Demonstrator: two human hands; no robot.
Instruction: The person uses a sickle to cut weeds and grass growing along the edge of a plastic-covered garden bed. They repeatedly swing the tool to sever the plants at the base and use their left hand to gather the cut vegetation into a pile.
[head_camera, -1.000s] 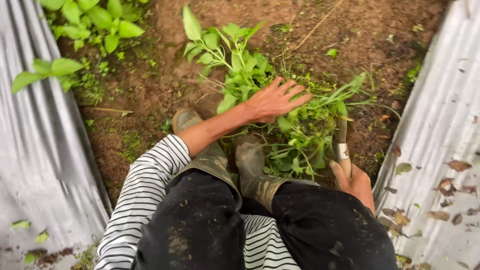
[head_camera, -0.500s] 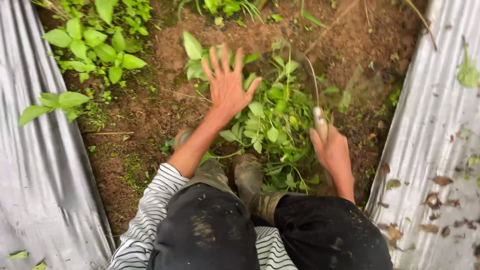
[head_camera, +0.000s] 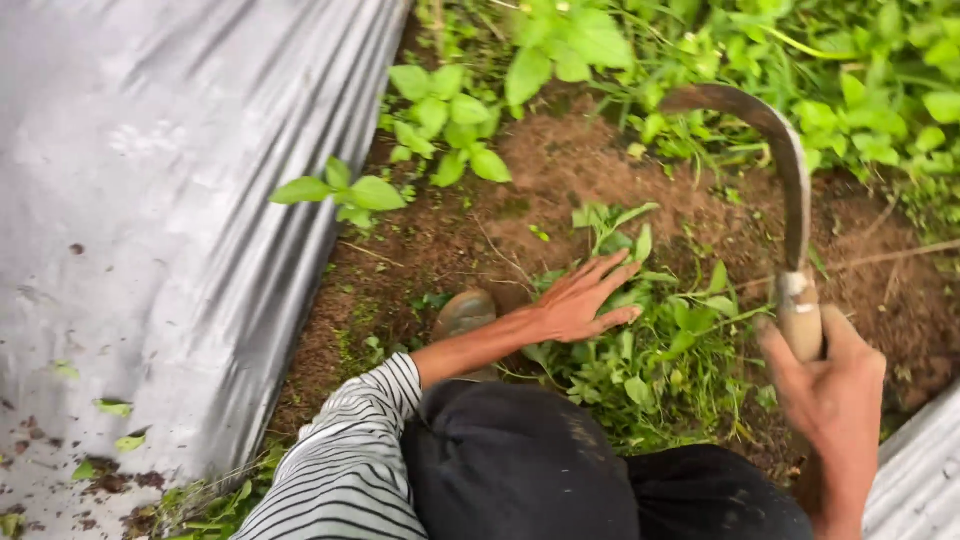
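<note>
My right hand (head_camera: 828, 392) grips the wooden handle of a sickle (head_camera: 792, 190), whose curved rusty blade rises and arcs to the left above the soil. My left hand (head_camera: 580, 300) lies flat with fingers spread on a low clump of green weeds (head_camera: 660, 350) in front of my knees. The striped sleeve (head_camera: 345, 460) of my left arm and my dark trousers (head_camera: 520, 470) fill the bottom of the view. The toe of a muddy boot (head_camera: 465, 312) pokes out beside the left wrist.
Silver plastic mulch sheeting (head_camera: 150, 220) covers the raised bed on the left, with another strip (head_camera: 925, 480) at the bottom right. Brown soil (head_camera: 590, 170) runs between them. Leafy green plants (head_camera: 445, 120) grow along the left sheet and dense greenery (head_camera: 860, 70) at the top right.
The view has swung left and forward. My right hand has raised the sickle so its blade now stands high. My left hand has dropped from the air onto the weed clump.
</note>
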